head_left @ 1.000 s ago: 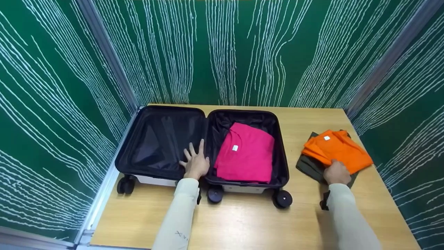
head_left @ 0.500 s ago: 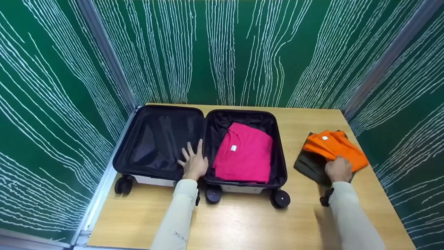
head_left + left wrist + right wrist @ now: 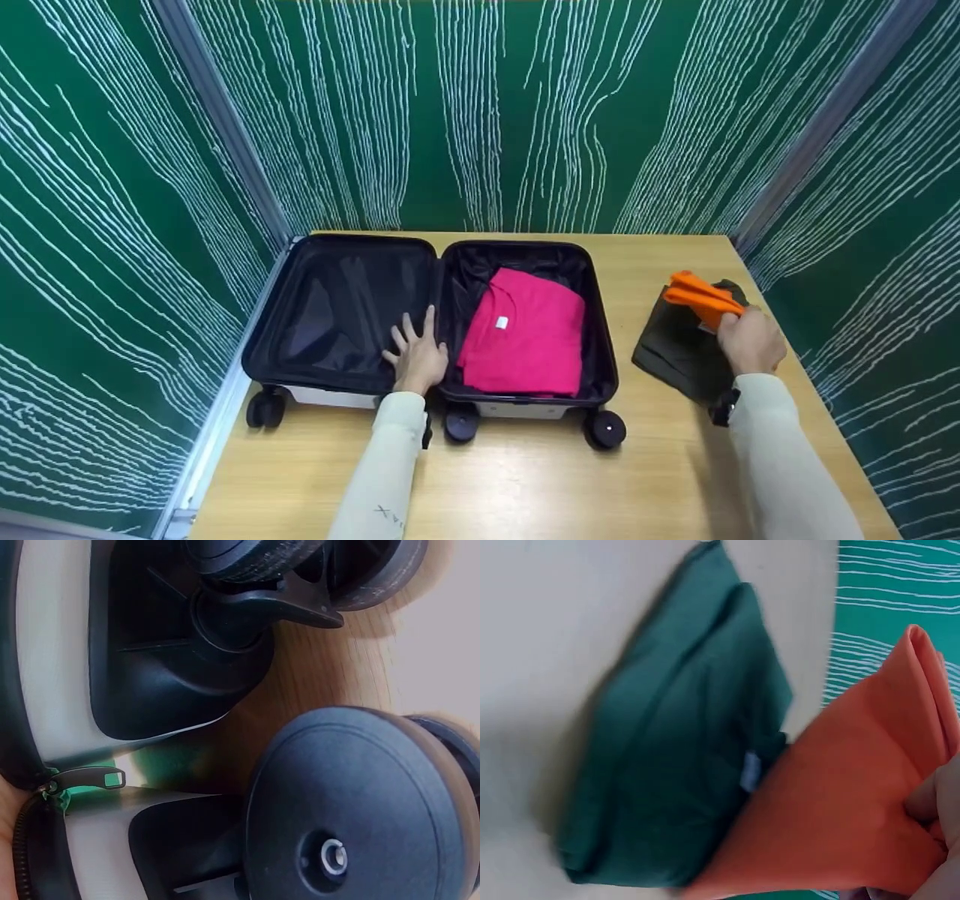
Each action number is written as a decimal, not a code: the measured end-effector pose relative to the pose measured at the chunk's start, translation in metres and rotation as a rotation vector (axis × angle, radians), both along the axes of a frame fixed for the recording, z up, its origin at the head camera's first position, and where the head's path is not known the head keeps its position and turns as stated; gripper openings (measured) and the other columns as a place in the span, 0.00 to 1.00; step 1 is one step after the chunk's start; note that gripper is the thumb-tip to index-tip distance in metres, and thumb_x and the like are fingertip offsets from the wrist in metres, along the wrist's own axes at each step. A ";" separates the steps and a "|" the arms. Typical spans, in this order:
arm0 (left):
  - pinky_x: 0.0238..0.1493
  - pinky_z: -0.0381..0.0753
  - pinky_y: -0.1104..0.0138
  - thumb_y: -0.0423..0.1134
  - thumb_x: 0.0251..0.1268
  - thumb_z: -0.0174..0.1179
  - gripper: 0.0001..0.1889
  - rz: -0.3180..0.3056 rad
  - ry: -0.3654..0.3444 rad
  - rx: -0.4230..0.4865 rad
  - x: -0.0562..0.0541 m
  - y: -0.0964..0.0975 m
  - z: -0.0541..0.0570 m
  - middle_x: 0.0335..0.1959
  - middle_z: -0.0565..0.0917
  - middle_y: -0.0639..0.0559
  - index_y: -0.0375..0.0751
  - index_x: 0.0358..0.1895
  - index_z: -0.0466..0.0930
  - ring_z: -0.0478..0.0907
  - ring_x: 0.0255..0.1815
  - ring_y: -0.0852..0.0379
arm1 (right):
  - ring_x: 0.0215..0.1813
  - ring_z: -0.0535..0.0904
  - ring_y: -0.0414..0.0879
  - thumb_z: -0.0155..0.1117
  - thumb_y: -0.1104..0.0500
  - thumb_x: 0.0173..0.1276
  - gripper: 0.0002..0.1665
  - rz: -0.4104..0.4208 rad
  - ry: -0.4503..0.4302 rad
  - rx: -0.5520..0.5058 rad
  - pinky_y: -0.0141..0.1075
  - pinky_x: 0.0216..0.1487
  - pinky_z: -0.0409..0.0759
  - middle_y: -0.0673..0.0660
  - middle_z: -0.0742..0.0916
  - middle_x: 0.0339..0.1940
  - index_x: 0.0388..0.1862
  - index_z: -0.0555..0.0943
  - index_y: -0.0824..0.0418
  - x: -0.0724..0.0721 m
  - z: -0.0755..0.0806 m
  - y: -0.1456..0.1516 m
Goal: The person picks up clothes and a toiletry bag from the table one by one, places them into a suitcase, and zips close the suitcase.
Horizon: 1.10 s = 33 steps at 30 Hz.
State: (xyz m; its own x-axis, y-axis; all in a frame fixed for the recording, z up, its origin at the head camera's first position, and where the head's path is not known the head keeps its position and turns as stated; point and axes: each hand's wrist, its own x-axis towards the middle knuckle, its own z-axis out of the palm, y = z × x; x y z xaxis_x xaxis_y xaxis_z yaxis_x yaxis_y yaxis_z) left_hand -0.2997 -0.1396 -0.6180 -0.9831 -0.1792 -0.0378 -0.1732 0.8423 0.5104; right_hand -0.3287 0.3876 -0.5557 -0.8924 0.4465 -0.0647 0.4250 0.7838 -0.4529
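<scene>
Here, the fingers of the right hand [image 3: 750,343] were curled round the near end of a folded orange shirt [image 3: 701,298], pinching it tight; the right wrist view showed a fingertip [image 3: 930,802] pressed against the orange cloth [image 3: 840,802]. The shirt was lifted clear of the pile, tilted up on edge, its long axis running from the hand away toward the far left, the free folded end pointing at the back of the table; it looked bright orange, flat and layered, the folds showing as thin stacked edges. Just beneath it lay a dark green garment [image 3: 679,349], folded, flat on the wooden table [image 3: 525,487], at the right side near the wall; the right wrist view showed a small pale tag [image 3: 750,771] on that garment [image 3: 667,780], too blurred to read.

The left hand [image 3: 418,355] lay flat with fingers spread and straight, resting on the hinge edge of an open black suitcase [image 3: 337,315]; a folded pink shirt [image 3: 525,334] lay in its right half, carrying a small white label [image 3: 501,322], unreadable. The left wrist view showed a black wheel [image 3: 352,810] and a zip pull [image 3: 86,778]; some faint lettering on the left sleeve [image 3: 382,480] could not be made out.
</scene>
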 end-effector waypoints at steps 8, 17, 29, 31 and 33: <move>0.70 0.43 0.22 0.46 0.75 0.55 0.39 -0.005 -0.010 0.006 0.002 -0.004 -0.001 0.84 0.45 0.35 0.66 0.84 0.46 0.40 0.83 0.27 | 0.43 0.76 0.62 0.41 0.46 0.79 0.31 -0.022 0.059 -0.086 0.49 0.43 0.76 0.72 0.80 0.50 0.59 0.74 0.73 -0.001 0.039 -0.011; 0.69 0.43 0.22 0.46 0.75 0.55 0.39 -0.007 -0.009 0.015 0.003 -0.001 0.002 0.84 0.47 0.35 0.65 0.84 0.47 0.43 0.82 0.26 | 0.29 0.74 0.50 0.46 0.45 0.74 0.22 -0.045 0.093 -0.198 0.39 0.26 0.71 0.56 0.77 0.27 0.43 0.77 0.63 0.001 0.073 -0.018; 0.70 0.43 0.23 0.46 0.75 0.54 0.40 -0.017 -0.025 0.009 0.000 0.001 0.002 0.83 0.49 0.36 0.66 0.84 0.45 0.44 0.82 0.27 | 0.24 0.73 0.46 0.48 0.43 0.72 0.22 0.015 0.153 -0.263 0.38 0.24 0.72 0.47 0.73 0.18 0.29 0.76 0.57 0.008 0.106 -0.035; 0.70 0.43 0.23 0.46 0.75 0.54 0.40 -0.016 -0.031 0.008 0.000 0.000 0.000 0.83 0.50 0.36 0.67 0.84 0.44 0.44 0.82 0.27 | 0.23 0.72 0.46 0.48 0.44 0.72 0.22 0.032 0.171 -0.242 0.38 0.23 0.70 0.46 0.72 0.17 0.28 0.76 0.57 0.007 0.110 -0.040; 0.70 0.43 0.23 0.46 0.75 0.54 0.40 -0.015 -0.031 0.009 0.000 -0.001 -0.001 0.83 0.50 0.36 0.67 0.84 0.44 0.44 0.82 0.27 | 0.22 0.71 0.45 0.47 0.44 0.72 0.21 0.051 0.173 -0.246 0.38 0.23 0.70 0.46 0.72 0.17 0.30 0.77 0.58 0.007 0.113 -0.044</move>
